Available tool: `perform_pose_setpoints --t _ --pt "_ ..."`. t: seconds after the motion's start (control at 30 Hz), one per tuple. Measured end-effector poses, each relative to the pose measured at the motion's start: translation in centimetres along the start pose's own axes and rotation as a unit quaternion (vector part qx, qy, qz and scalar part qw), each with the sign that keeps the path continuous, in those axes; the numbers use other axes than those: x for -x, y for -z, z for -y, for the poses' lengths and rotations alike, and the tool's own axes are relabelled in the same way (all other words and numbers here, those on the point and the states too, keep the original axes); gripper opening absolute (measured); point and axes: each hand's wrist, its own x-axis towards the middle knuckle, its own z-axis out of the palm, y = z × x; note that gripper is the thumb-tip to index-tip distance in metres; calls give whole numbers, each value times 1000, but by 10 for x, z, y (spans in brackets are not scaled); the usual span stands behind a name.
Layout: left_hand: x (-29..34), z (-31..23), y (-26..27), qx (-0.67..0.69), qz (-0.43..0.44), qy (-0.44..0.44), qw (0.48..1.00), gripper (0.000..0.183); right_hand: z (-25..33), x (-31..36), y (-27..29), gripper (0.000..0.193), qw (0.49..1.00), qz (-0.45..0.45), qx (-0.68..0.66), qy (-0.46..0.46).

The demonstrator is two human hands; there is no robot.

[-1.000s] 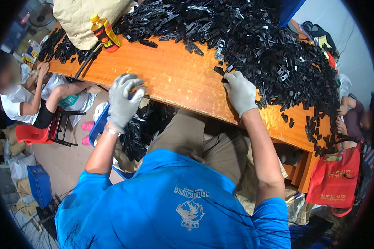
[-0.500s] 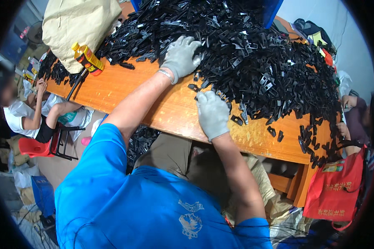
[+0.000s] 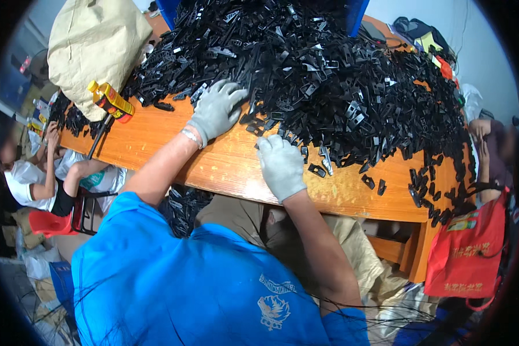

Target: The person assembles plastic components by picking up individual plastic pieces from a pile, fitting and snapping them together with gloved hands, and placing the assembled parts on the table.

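Observation:
A large heap of small black plastic parts [image 3: 328,86] covers the far side of the wooden table [image 3: 213,164]. My left hand [image 3: 218,109], in a grey glove, is open at the heap's near left edge, palm down with fingers partly spread toward the parts. Nearer to me, my right hand [image 3: 281,166], also gloved, has its fingers curled in at the heap's front edge. Its fingertips are beside a few loose parts, and whatever they hold is hidden. A loose black part [image 3: 316,170] lies just right of that hand.
A yellow-capped bottle [image 3: 112,102] stands tilted by a beige sack [image 3: 95,52] at left. Blue bin walls [image 3: 357,17] rise behind the heap. A red bag [image 3: 467,254] hangs at the table's right end. Other people sit at left and right; a red stool [image 3: 52,224] is at left.
My left hand has drawn back from the heap, leftward and nearer to me. My right hand has stayed almost in place on the table. The whole view has shifted slightly.

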Motion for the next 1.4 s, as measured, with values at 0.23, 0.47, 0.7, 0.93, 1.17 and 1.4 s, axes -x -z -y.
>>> perform_pose_setpoints --t 0.23,0.47,0.7,0.93,1.17,1.4 --pt "37 21 26 42 -4 15 999 37 2 -1 3 17 999 -36 -5 -10" --pt "-42 4 8 32 -83 -88 992 31 10 -4 8 18 999 -22 17 -38" --pt "-101 10 -17 55 72 -79 993 29 13 -6 11 18 999 3 4 -45" --pt "-50 18 3 -40 69 -110 991 27 5 -3 3 20 999 -37 -17 -8" --pt "19 13 47 5 1 -64 998 36 0 1 -1 20 998 -55 7 -1" --pt "119 -27 89 84 -15 104 991 26 7 6 3 20 998 -59 -2 -9"
